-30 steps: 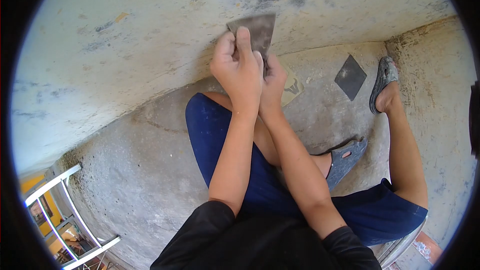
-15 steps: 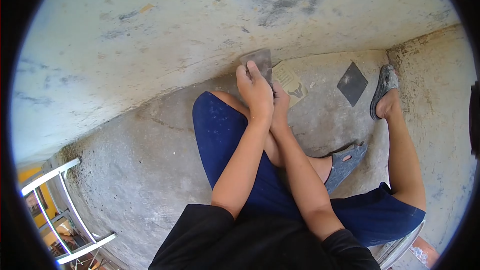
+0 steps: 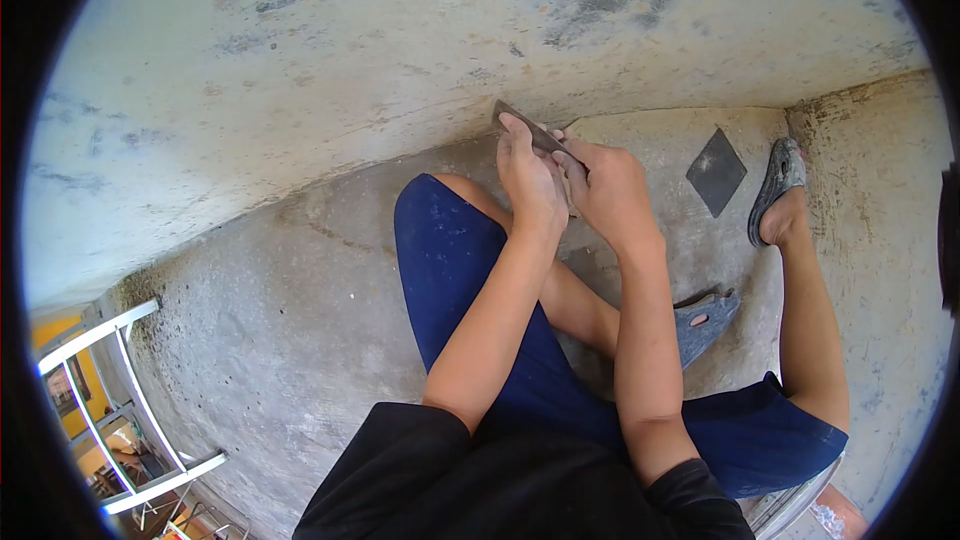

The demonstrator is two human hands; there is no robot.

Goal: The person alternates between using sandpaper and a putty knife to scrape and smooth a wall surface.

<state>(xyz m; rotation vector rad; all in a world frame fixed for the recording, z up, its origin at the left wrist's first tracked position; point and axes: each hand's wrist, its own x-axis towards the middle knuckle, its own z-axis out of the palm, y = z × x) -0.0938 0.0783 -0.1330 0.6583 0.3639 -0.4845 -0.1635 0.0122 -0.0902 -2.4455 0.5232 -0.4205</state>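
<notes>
A dark grey piece of sandpaper (image 3: 546, 141), seen nearly edge-on, is held between my two hands close to the base of the pale wall (image 3: 330, 70). My left hand (image 3: 530, 178) is closed on its left part, the thumb near the upper end. My right hand (image 3: 612, 190) grips its right end, fingers bent around it. A dark diamond-shaped flat sheet (image 3: 717, 173) lies on the concrete floor to the right of my hands. My hands hide most of the floor just behind them.
My bent legs in blue shorts (image 3: 445, 265) and grey clogs (image 3: 778, 185) take up the middle and right. Another wall (image 3: 875, 240) rises at the right. A metal ladder-like frame (image 3: 140, 400) stands at the lower left. The wall carries dark smudges.
The sandpaper has turned from showing its flat face to nearly edge-on. My right hand has moved up and right, now gripping its right end. The printed beige sheet is now mostly hidden.
</notes>
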